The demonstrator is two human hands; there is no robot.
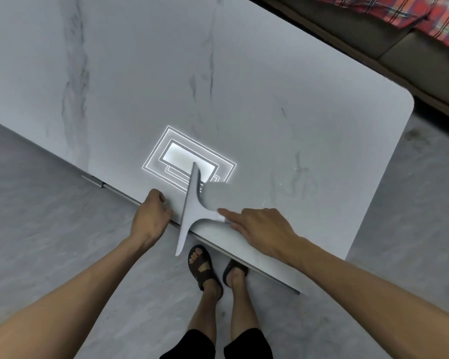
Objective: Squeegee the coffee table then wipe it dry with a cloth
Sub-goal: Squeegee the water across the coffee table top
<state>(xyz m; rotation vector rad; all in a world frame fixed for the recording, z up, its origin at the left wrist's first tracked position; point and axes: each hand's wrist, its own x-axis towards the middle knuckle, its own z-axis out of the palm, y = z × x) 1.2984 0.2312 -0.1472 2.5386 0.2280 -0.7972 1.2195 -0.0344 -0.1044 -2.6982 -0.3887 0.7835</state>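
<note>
A person stands at the near edge of a pale, marble-veined table that fills the upper and middle part of the frame. The right hand, right of centre, grips the handle of a light grey squeegee; its fingers wrap the handle with the index finger stretched along it. The squeegee's long blade runs from the middle of the frame down past the table's near edge, its lower end hanging over the floor. The left hand rests just left of the blade, curled closed on the table's edge and holding nothing else. A bright rectangular reflection of a ceiling light glares on the tabletop just above the blade's upper end. Two feet in dark sandals stand on the grey floor below the hands. A brown sofa with a red plaid cloth fills the upper right corner
</note>
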